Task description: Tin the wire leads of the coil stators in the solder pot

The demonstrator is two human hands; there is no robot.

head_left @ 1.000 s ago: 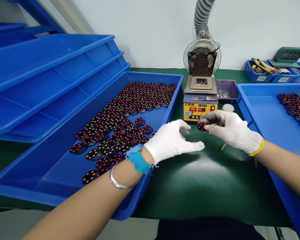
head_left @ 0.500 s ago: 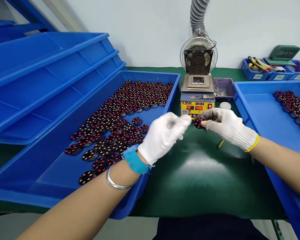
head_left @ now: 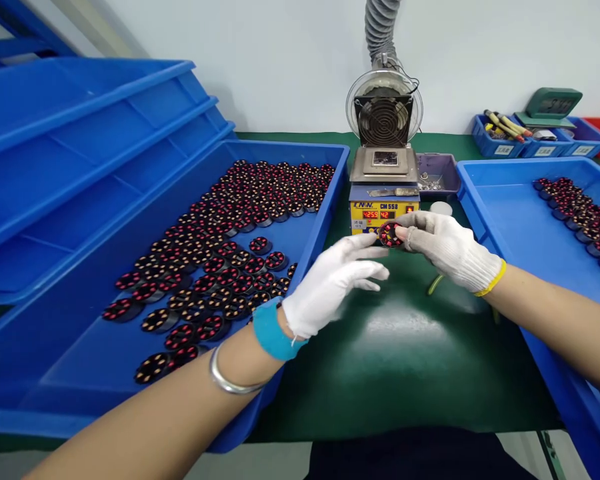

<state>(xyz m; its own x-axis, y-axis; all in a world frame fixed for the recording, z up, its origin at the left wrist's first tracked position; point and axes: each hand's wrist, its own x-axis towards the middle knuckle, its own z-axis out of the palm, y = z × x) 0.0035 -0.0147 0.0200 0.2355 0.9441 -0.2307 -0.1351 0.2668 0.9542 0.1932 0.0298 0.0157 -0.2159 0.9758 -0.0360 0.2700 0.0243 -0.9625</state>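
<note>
A small round black part with red and gold spots (head_left: 389, 235) is pinched between the gloved fingers of my right hand (head_left: 443, 245), just in front of the solder pot's control panel. My left hand (head_left: 333, 280), in a white glove, hovers to the left of that part with its fingers spread and nothing visible in them. Behind both hands stands the solder pot (head_left: 384, 163), its red digits lit. To the left, a blue tray (head_left: 95, 370) holds many similar round parts (head_left: 215, 267).
Another blue tray (head_left: 505, 200) with round parts lies on the right. Stacked blue trays (head_left: 105, 127) rise at the left. A purple bin (head_left: 437, 170), a white round lid-like thing (head_left: 441, 209), small tool boxes (head_left: 503, 145) and a clock (head_left: 554, 104) stand toward the back of the green table (head_left: 405, 373).
My left hand has opened from a pinch and drawn slightly down, away from the round part. My right hand still holds it. The whole view has shifted a little.
</note>
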